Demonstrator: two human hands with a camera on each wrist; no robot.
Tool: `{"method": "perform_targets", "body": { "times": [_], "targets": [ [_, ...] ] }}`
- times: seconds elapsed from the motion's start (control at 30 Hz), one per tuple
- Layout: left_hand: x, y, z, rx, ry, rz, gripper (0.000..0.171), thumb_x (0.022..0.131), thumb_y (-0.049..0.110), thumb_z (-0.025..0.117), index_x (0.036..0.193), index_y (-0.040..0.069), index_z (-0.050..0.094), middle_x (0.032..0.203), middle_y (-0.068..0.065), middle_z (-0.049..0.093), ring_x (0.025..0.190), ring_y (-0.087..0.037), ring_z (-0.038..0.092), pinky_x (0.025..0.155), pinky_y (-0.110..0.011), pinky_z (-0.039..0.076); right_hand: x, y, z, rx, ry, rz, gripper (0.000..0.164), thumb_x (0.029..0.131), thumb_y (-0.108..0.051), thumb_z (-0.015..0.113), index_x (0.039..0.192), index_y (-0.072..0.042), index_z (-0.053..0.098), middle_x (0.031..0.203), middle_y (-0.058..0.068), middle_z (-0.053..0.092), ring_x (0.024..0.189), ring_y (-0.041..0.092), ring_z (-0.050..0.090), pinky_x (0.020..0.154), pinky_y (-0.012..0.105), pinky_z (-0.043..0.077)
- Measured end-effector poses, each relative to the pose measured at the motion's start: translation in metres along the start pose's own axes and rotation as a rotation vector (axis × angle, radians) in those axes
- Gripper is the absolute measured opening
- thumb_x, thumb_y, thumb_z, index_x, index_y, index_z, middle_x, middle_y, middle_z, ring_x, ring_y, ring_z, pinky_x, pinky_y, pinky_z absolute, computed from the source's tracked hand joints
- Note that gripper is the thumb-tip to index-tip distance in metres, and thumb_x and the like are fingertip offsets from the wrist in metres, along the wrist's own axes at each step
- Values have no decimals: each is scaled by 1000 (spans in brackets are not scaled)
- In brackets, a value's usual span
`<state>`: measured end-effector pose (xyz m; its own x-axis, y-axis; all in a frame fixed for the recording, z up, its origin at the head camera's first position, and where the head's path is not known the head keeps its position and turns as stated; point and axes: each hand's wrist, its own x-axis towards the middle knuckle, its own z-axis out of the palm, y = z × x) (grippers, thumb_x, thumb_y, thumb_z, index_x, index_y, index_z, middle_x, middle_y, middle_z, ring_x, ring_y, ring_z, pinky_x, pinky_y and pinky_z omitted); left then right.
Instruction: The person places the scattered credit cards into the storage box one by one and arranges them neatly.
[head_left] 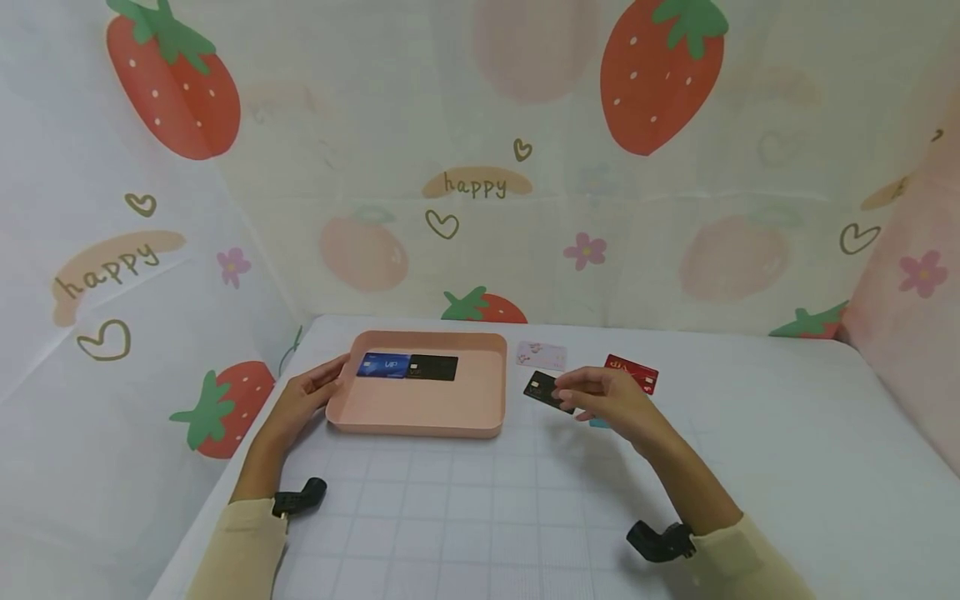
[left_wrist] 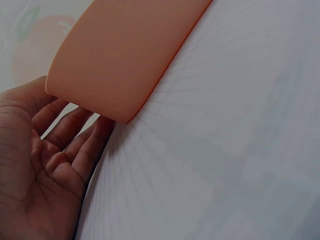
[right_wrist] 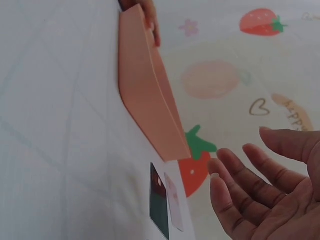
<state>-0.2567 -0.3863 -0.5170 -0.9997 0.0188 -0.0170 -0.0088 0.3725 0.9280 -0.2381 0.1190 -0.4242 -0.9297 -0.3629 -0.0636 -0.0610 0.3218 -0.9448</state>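
Against the left end of a pink tray (head_left: 416,417) rests my left hand (head_left: 302,402); in the left wrist view its thumb and fingers touch the tray's end wall. A blue VIP card (head_left: 381,365) and a black card (head_left: 433,367) lie side by side in the tray. My right hand (head_left: 609,402), fingers loosely bent, hovers over another black card (head_left: 540,388) on the table. The right wrist view shows that black card (right_wrist: 159,207) apart from the right hand (right_wrist: 270,195), with nothing in the fingers.
Behind the black card lies a pale pink card (head_left: 542,356). A red card (head_left: 647,377) and a light blue card (head_left: 599,423) are partly covered by the right hand. The white table (head_left: 465,517) meets fruit-patterned cloth walls (head_left: 480,250) behind and at the sides.
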Motion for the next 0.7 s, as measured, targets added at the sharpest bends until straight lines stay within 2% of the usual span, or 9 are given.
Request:
{"method": "perform_targets", "body": {
  "times": [0.4, 0.7],
  "targets": [
    [-2, 3, 1, -5, 0, 9, 58, 103, 38, 60, 156, 22, 43, 159, -5, 42, 144, -27, 42, 101, -20, 45, -3, 9, -21, -14, -36, -16, 35, 95, -24, 74, 123, -4, 70, 120, 21, 71, 108, 40, 68, 87, 50, 58],
    [-2, 4, 1, 3, 2, 4, 58, 103, 38, 60, 156, 22, 43, 159, -5, 41, 145, -28, 41, 103, -24, 44, -3, 18, -34, -92, -29, -11, 37, 95, -25, 73, 124, -2, 69, 120, 19, 71, 107, 38, 68, 85, 46, 59]
  ]
}}
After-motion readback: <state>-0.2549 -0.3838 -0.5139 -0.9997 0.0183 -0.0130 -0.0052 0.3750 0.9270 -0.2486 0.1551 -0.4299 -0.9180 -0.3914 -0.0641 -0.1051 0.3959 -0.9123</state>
